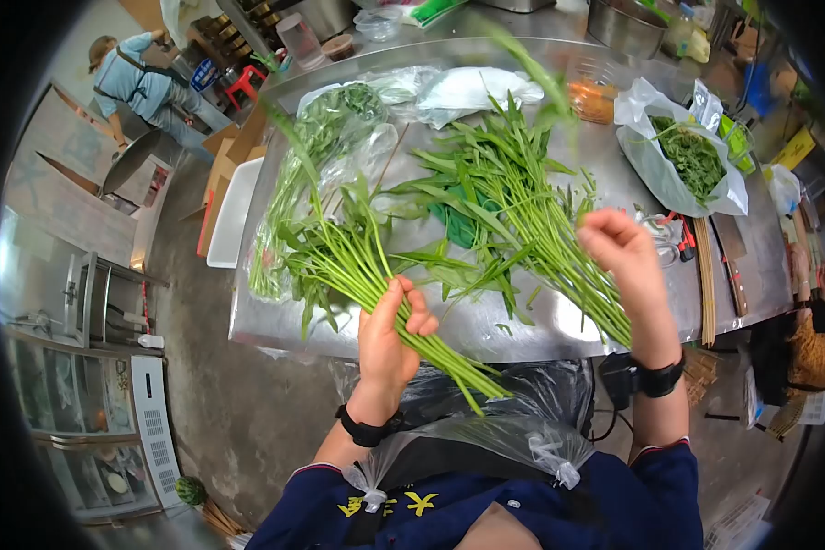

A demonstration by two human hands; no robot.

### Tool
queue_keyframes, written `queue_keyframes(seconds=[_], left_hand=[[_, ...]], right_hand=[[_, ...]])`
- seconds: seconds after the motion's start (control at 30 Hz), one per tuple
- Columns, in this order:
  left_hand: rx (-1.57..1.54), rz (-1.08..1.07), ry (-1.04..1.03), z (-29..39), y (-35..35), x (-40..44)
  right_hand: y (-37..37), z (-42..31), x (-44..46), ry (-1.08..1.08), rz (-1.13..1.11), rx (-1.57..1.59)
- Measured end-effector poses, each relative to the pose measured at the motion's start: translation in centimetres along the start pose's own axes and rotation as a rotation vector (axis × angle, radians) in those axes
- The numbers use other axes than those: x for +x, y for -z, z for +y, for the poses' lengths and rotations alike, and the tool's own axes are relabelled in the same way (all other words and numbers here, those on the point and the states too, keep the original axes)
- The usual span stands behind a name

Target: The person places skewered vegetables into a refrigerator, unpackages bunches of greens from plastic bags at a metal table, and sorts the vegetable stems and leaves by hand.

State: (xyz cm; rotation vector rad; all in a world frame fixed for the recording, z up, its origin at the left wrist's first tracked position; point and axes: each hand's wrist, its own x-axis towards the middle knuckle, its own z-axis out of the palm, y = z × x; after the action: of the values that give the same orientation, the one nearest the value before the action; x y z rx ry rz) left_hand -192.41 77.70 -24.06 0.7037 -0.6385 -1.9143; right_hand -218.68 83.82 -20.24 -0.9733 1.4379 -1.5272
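Observation:
My left hand (392, 335) is closed around a bunch of water spinach (362, 284), leaves pointing away from me and cut stems toward my body. Above the table, my right hand (619, 247) has curled, pinched fingers. A motion-blurred water spinach stalk (543, 78) rises from near those fingertips, its leafy end up and to the left. Beneath and left of that hand lies a larger loose pile of water spinach (522, 202), stems reaching the table's near edge. Something dark green (466, 218) shows partly under its leaves.
On the metal table (403, 174) lie bagged greens (280, 215) at left and a white bag of leaves (687, 156) at right. Red-handled scissors (686, 240), skewers (706, 284) and a knife (733, 275) lie at right. A person (147, 82) bends over a large pan at back left.

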Motion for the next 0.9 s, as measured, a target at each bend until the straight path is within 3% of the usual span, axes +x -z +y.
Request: queue_keyframes(seconds=[0.03,0.1,0.2,0.33,0.6,0.73,0.9], left_hand=[[-0.059,-0.076,0.018,0.1,0.2,0.0],[0.016,0.026,0.003,0.2,-1.3,-0.5],[0.076,-0.034,0.075,0.2,-1.8,-0.9],[0.023,-0.106,0.067,0.1,-1.9,-1.1],[0.041,-0.105,0.054,0.1,-1.1,-0.9],[0.032,-0.128,0.018,-0.2,-0.8,-0.9],[0.050,-0.196,0.043,-0.2,-1.0,-1.0]], right_hand=[[-1.5,0.2,-0.4,0.026,-0.026,0.024],[-4.2,0.3,-0.9,0.070,-0.063,-0.017],[-7.9,0.3,-1.9,0.047,-0.144,-0.037],[-10.7,0.2,-2.8,0.173,-0.222,-0.268],[-11.4,0.6,-3.3,0.316,-0.242,-0.511],[-10.5,0.8,-3.6,0.246,-0.288,-0.550],[-10.7,0.9,-3.6,0.440,-0.266,-0.570]])
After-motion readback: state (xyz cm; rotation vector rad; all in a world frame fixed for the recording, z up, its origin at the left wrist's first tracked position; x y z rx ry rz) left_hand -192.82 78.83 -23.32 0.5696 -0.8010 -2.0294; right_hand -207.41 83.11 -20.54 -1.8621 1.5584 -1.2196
